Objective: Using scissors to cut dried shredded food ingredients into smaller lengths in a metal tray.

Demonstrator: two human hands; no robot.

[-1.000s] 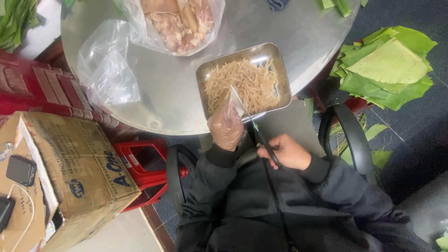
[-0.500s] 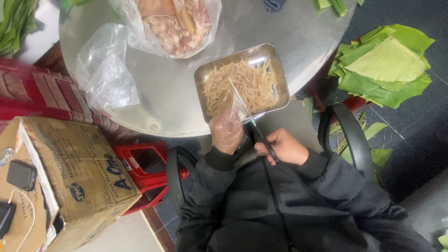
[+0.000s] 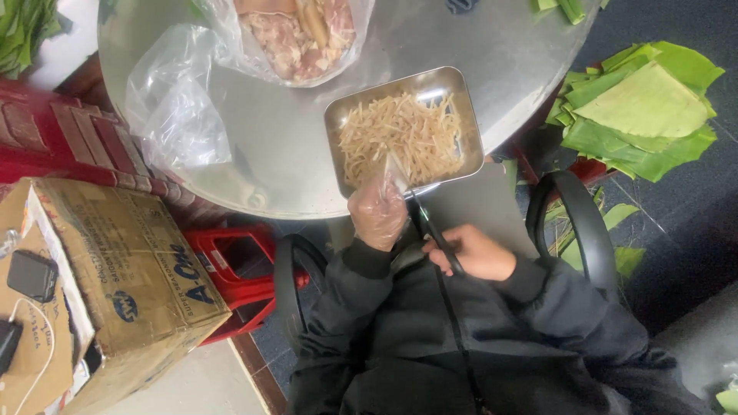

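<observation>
Scissors (image 3: 430, 230) gripped by right hand (image 3: 473, 252); gloved left hand (image 3: 377, 213) pinches strip above tray (image 3: 461, 157).

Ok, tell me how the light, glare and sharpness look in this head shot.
Head view: soft, even light; pale glare on the round metal table and on the clear plastic bag; the strips in the steel tray are crisp; slight blur on the gloved left hand and the scissors in the right hand; the dark jacket loses detail.
</observation>
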